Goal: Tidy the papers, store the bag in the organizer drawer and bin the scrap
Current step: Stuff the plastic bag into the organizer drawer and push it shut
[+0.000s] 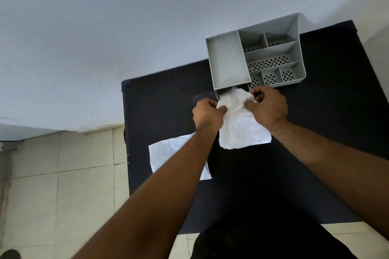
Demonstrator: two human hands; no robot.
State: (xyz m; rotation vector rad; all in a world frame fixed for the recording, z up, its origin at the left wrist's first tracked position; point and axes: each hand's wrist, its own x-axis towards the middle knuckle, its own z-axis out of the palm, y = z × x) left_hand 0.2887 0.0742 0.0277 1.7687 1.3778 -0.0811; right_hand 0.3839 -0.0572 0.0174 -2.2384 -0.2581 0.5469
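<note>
A crumpled, translucent white bag [240,126] hangs between both hands just in front of the grey organizer [228,59]. My left hand [207,113] pinches its left top edge and my right hand [267,105] grips its right top. The bag's upper end sits at the mouth of the organizer's pulled-out drawer [231,88], which shows only as a dark slot under the big left compartment. A white paper sheet [166,153] with faint blue marks lies flat on the black table [160,101] at the left, partly hidden under my left forearm.
The organizer stands at the table's far edge against a pale wall [126,27], with several perforated compartments on its right. Beige floor tiles [59,185] lie left of the table. A dark shoe tip [9,254] shows bottom left.
</note>
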